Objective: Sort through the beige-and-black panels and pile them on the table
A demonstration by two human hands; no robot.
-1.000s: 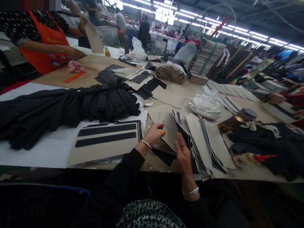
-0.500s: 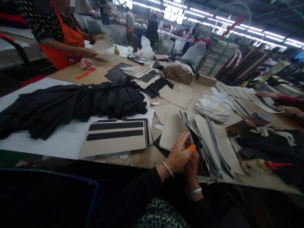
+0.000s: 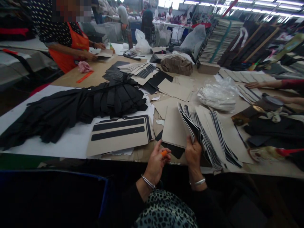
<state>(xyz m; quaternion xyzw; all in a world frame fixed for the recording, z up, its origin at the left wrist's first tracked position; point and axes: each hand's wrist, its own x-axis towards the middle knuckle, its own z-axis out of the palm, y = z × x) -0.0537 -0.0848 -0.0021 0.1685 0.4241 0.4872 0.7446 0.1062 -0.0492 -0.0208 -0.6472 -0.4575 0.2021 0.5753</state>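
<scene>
The counter (image 3: 144,152) spreads wide before me, its near edge running just ahead of my lap. The black cloth pile (image 3: 95,101) stretches over its left side. On my right, the fanned panels (image 3: 215,136), beige and black, overlap closely, their near ends almost at the counter's edge. The striped stack (image 3: 118,133), two black bands on its top sheet, lies to my left, and a narrow brown gap separates it from the beige panel (image 3: 174,126), which lies flat in front of me. Dark-lined leaves (image 3: 187,122) rise along that panel's right side, at the fan's left end. My right hand (image 3: 193,152) pinches their near corner. My left hand (image 3: 158,161) is loosely spread, fingers part-curled, with room along the edge to its left; its index tip is at the beige panel's near-left corner, touching or not I cannot tell. The red-tipped bottle (image 3: 262,154) lies right of the fan, and an orange cover (image 3: 163,153) caps one left digit
</scene>
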